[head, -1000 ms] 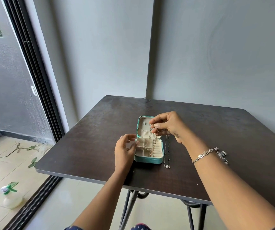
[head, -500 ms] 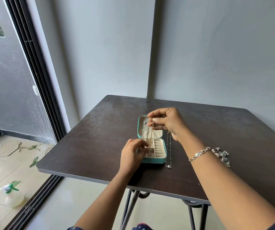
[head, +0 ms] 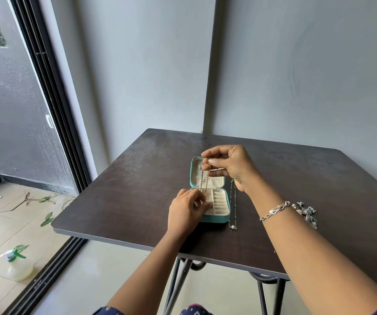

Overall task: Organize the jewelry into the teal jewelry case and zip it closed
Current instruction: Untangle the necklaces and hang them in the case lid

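The teal jewelry case [head: 214, 220] lies open beneath both hands: the right hand [head: 230, 167] pinches a gold chain [head: 205, 178] dangling over it, while the left hand [head: 185, 212] curls at its tray, grip unclear. A pearl necklace [head: 232, 205] beside the right hand and a silver cluster [head: 306, 212] by that wrist lie unpacked; zipping comes last.

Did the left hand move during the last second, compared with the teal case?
Yes. The left hand moved right, toward the case. Before, it was beside the left edge; now its fingers lie over the near left part.
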A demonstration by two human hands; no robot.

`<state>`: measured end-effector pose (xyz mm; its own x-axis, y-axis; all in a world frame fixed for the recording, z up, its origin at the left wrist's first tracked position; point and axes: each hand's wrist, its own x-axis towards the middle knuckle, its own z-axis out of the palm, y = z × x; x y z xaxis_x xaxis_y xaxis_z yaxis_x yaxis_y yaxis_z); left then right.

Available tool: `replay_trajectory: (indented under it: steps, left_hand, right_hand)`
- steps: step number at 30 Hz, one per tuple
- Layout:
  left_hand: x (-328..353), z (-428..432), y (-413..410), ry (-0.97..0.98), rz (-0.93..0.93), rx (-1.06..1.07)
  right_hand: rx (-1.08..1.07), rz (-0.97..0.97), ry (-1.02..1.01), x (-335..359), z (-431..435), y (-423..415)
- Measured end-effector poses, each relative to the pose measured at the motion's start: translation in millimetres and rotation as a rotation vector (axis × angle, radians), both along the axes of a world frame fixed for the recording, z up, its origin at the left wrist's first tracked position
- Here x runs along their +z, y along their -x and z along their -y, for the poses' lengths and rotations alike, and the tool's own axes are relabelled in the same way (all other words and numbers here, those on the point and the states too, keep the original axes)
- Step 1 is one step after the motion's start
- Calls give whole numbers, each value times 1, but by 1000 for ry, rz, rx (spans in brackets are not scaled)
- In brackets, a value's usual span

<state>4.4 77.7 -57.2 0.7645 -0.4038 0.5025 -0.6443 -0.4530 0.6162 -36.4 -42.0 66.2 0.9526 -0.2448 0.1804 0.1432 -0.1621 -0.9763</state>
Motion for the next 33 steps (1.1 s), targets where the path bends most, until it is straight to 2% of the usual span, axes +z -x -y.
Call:
replay_trajectory:
  steps: [7, 12, 17, 22, 28, 33]
  left_hand:
    - [1, -1, 0, 63, -28, -5]
    - [0, -7, -1, 237, -158, -45]
    - [1, -10, -5, 319, -264, -74]
    - [15, -10, -10, 337, -313, -110]
    - [36, -12, -15, 478, -423, -223]
    - [60, -10, -12, 533, -421, -275]
  right_hand:
    - [-9, 17, 8, 0, 0, -3]
    - [-39, 13, -12, -4, 4, -6]
    - [-75, -22, -19, -15, 11, -10]
    - [-84, -58, -28, -28, 16, -14]
    - [-90, -106, -65, -39, 17, -16]
    - [-101, -184, -41, -52, 18, -20]
